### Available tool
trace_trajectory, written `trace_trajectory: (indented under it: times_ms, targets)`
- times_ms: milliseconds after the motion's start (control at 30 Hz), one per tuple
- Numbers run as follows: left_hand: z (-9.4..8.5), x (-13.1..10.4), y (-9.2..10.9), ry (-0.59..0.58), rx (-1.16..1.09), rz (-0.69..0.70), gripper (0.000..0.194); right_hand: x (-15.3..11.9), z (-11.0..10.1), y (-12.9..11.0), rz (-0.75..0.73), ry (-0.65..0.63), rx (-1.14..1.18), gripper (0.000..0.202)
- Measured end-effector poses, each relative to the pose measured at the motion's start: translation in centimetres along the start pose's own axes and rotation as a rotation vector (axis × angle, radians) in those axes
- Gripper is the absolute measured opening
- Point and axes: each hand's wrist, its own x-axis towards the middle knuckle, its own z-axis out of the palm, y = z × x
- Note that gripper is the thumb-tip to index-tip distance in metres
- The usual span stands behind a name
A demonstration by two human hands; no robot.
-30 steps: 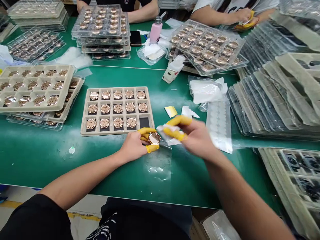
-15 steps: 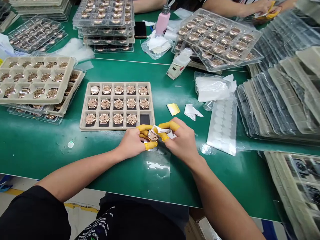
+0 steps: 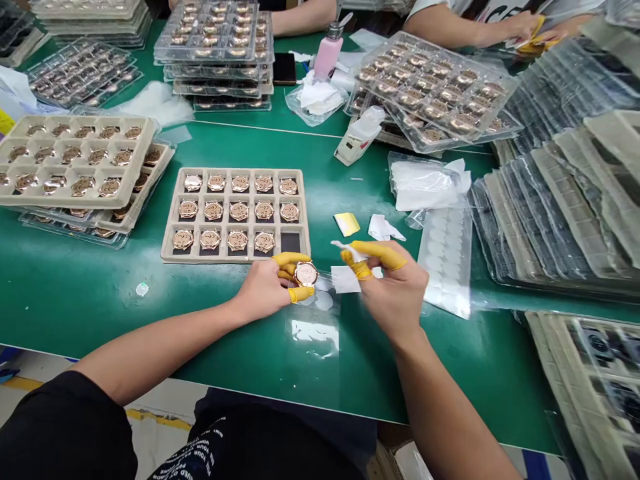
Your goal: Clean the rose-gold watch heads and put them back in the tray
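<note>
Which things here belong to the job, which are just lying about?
Job, apparently:
rose-gold watch case, in left hand
crumpled white wipe, in right hand
beige compartmented tray

Lying about, likely:
pink plastic bottle
flat black phone

Tray (image 3: 291,245): on the table (image 3: 220,360), between the left stack (image 3: 113,202) and the cloth (image 3: 385,228)
Watches (image 3: 237,212): in the tray
Phone (image 3: 285,69): between the rear stack (image 3: 213,59) and the flask (image 3: 328,53)
Bottle (image 3: 359,137): before the flask
Sheet (image 3: 445,267): before the pack (image 3: 425,183), right of the cloth
Right stack (image 3: 555,213): right of the sheet
</note>
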Motion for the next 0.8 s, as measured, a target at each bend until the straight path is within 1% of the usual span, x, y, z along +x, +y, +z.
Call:
trace_trajectory:
  times_ms: [100, 133, 167, 233, 467, 533, 667, 800]
  targets:
    - [0.0, 0.0, -0.5, -0.007, -0.019, 0.029, 0.057, -0.4, 0.1, -0.8, -0.258, -0.257, 0.021, 0.021]
    - [-0.1, 0.0, -0.8, -0.012, -0.019, 0.039, 0.056, -0.4, 0.1, -1.0, -0.319, -0.322, -0.005, 0.022]
    - [-0.1, 0.0, -0.9, -0.02, -0.015, 0.046, 0.055, -0.5, 0.2, -1.2, -0.359, -0.357, -0.037, 0.022]
    - [-0.1, 0.0, -1.1, -0.034, 0.006, 0.056, 0.055, -0.4, 0.1, -1.3, -0.395, -0.372, -0.08, 0.019]
    - [-0.2, 0.0, -0.6, -0.027, 0.07, 0.087, 0.055, -0.1, -0.6, -1.1, -0.409, -0.498, -0.042, 0.019]
    - [-0.2, -0.1, -0.5, -0.024, 0.063, 0.083, 0.055, -0.2, -0.5, -1.0, -0.405, -0.494, -0.051, 0.022]
    - [-0.1, -0.1, -0.6, -0.028, 0.058, 0.091, 0.055, -0.3, 0.0, -0.9, -0.377, -0.44, -0.054, 0.028]
    - [-0.1, -0.1, -0.8, -0.026, 0.066, 0.089, 0.057, -0.4, 0.2, -1.2, -0.299, -0.43, -0.078, 0.015]
